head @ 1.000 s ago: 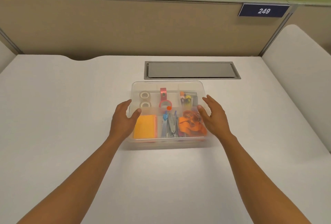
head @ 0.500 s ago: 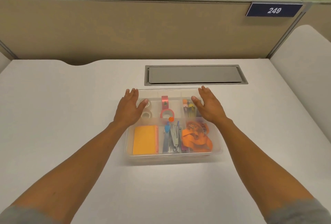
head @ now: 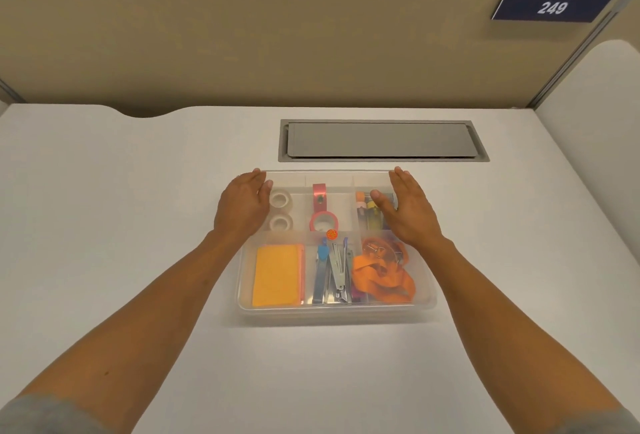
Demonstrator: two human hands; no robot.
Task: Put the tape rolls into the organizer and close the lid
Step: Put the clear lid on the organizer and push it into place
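A clear plastic organizer (head: 337, 310) sits on the white desk with its transparent lid lying over it. Two white tape rolls (head: 281, 210) lie in the back left compartment, and a pink tape roll (head: 323, 221) lies in the back middle one. My left hand (head: 242, 206) rests flat on the lid's back left corner. My right hand (head: 407, 210) rests flat on the back right corner. Both hands have fingers extended and hold nothing.
The front compartments hold orange sticky notes (head: 277, 274), a stapler and metal tools (head: 334, 270) and an orange ribbon (head: 382, 276). Markers (head: 369, 211) fill the back right. A grey cable hatch (head: 381, 139) lies behind the box, before a beige partition.
Both hands have slid from the box's sides near the front to the back corners, lying flat on the lid. The head camera has moved closer.
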